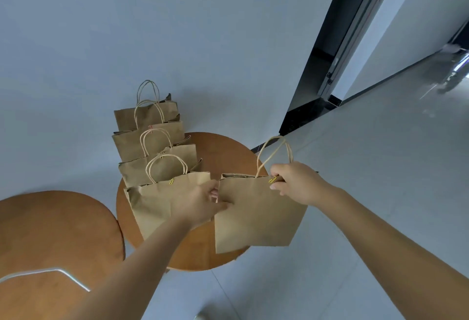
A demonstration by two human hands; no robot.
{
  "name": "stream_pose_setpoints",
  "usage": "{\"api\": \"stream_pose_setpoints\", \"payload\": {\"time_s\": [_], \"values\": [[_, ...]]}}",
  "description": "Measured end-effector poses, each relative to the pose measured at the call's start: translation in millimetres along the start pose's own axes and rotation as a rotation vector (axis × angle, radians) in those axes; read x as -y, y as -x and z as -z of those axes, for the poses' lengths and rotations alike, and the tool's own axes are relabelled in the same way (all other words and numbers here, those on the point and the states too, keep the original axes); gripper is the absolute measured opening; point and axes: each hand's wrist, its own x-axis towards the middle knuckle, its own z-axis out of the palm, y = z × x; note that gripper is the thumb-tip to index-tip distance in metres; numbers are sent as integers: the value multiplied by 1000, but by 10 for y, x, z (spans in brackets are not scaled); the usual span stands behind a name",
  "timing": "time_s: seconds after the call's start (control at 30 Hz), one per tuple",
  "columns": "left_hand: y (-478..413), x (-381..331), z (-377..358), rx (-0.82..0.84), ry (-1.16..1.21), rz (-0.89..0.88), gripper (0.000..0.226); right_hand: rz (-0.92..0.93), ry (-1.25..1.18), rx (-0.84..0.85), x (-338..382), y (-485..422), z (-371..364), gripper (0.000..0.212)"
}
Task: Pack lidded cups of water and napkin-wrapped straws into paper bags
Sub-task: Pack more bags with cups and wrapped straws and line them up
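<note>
Between the two hands stands a brown paper bag (256, 218), held at its top and its side. The right hand (298, 182) has its thumb and curled fingers pinched on the bag's upper rim, right beside a yellow paper clip (272, 180) that sits on that rim. The bag's twisted-paper handles (275, 150) loop upward just past the knuckles. The left hand (200, 205) grips the bag's near left edge, thumb laid across the front face and fingers tucked behind it. What the bag contains is hidden. Whether its base rests on the surface below or hangs just above it cannot be told; its far lower corner juts out past the rim of the round wooden table (223, 149) under both hands. Just left of the left hand, touching its wrist side, is the nearest bag (154, 205) of a row of four paper bags, with a yellow clip (171, 181) of its own on the top edge. Beyond it the second bag (162, 171), third bag (142, 143) and farthest bag (142, 116) stand upright one behind another, handles up, running away from the hands toward the pale wall (177, 27). Farther left of the left forearm lies a second wooden table (50, 230). To the right of the right arm spreads a glossy pale floor (380, 154), with a dark door frame (327, 60) beyond.
</note>
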Motion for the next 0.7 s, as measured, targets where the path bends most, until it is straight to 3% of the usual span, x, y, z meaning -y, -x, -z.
{"api": "stream_pose_setpoints", "payload": {"time_s": [0.13,0.4,0.5,0.7], "values": [[-495,-119,-24,17,-1,-20,22,32,63,-32,-240,-493,203,32],[-1664,-547,315,-233,-111,-25,10,135,105,-110,-662,-1835,593,14],[-2068,-581,520,-300,-246,18,6,215,96,-57,-758,-2478,643,17],[-2703,-467,884,-370,-583,177,25,370,63,111,-666,-3651,632,11]]}}
